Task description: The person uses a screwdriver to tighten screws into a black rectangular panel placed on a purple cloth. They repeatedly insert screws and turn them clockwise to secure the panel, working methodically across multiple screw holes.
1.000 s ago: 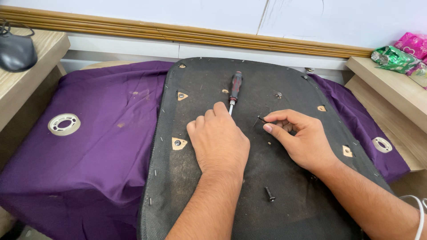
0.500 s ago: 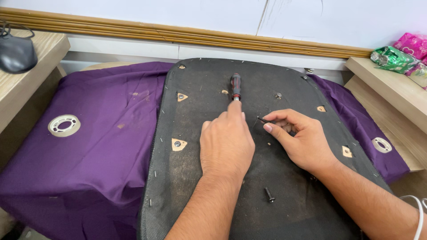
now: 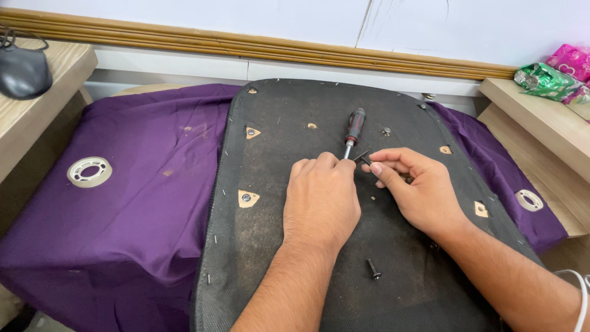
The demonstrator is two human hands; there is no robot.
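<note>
I've got the L hand (image 3: 321, 200) lying palm-down on the black seat base (image 3: 276, 246), fingers curled at the metal shaft of the screwdriver (image 3: 354, 130); can't tell if it's actually clamped on the shaft or just touching it. The screwdriver lies mid-panel, red-black handle pointing far. My R hand (image 3: 418, 190) pinches a small dark screw (image 3: 362, 157) btw thumb and forefinger, just right of the shaft tip. Another black bolt (image 3: 372, 268) lies loose on the panel, near side, btw my forearms. The base sits on purple cloth (image 3: 135, 215); tape roll (image 3: 90, 171) on it at left, well apart.
</note>
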